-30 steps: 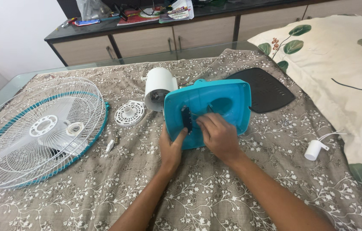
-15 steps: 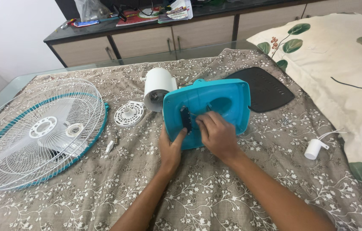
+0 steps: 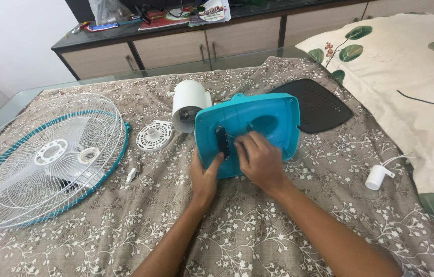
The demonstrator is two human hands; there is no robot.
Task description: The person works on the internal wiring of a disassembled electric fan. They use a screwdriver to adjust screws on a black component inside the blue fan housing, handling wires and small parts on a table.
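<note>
Head view: the teal fan base (image 3: 258, 125) lies upside down on the patterned cloth (image 3: 258, 236), near the middle of the table, its hollow underside facing up. It looks like a light, stiff plastic shell with smooth, somewhat slippery walls; the raised rim seems the safest place to grip. The left hand (image 3: 204, 179) braces the near-left edge, thumb up against a small black part (image 3: 222, 141) set in the shell. The right hand (image 3: 260, 161) rests inside the hollow, fingers curled and pinching at something beside that part; what it pinches I cannot tell. A white motor housing (image 3: 187, 104) stands just beyond, a fan grille (image 3: 43, 159) lies well to the left.
</note>
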